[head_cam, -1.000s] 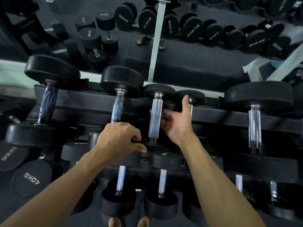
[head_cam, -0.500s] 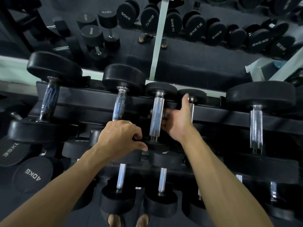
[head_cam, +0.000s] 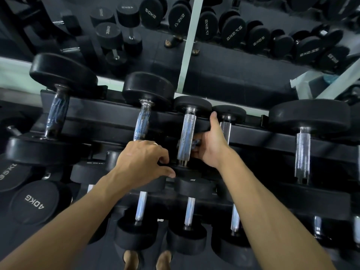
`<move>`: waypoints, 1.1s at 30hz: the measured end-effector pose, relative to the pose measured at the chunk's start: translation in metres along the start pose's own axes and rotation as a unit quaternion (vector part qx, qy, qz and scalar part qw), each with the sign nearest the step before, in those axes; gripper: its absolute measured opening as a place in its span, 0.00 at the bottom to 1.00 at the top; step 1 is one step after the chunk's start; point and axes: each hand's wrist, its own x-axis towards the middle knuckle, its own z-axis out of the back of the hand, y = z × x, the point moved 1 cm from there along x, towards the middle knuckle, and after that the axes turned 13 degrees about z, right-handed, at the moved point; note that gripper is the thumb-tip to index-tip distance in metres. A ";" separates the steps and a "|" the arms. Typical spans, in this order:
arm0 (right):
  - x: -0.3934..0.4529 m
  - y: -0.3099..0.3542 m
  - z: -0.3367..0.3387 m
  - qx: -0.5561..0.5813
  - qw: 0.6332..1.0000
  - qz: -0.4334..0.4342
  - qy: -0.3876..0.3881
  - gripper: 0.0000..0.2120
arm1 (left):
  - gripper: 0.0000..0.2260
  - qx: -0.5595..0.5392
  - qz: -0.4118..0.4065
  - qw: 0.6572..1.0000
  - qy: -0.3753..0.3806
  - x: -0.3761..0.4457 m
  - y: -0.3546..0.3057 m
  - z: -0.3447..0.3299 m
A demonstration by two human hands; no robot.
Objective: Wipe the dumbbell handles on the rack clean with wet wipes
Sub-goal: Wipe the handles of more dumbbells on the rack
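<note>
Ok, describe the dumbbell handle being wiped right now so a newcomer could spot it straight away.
Start at the top row of the black rack under the mirror. The handle is the third chrome bar from the left. Unlike its neighbours, the right hand reaches round it, with a crumpled wipe beside it.

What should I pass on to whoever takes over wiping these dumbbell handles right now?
Left hand: fingers curled over the near head of a top-row dumbbell, steadying it.
Right hand: fingers reach behind the third handle, pressing what looks like a wet wipe against it.
Done: cannot tell which handles are already clean.
Left: finish this handle, then the thinner handle behind the right hand, the far-right handle, and the lower row.
</note>
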 end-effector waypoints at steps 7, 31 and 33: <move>0.001 -0.004 0.007 -0.093 0.995 -0.017 0.023 0.58 | 0.20 0.005 0.000 1.000 0.011 0.001 0.000 0.001; -0.002 -0.010 0.013 -0.130 0.990 0.009 -0.047 0.40 | 0.19 0.002 0.013 1.000 0.007 0.002 0.002 -0.002; -0.010 -0.002 0.019 -0.116 0.990 0.027 -0.081 0.40 | 0.19 0.000 0.018 1.000 0.017 0.001 0.001 0.000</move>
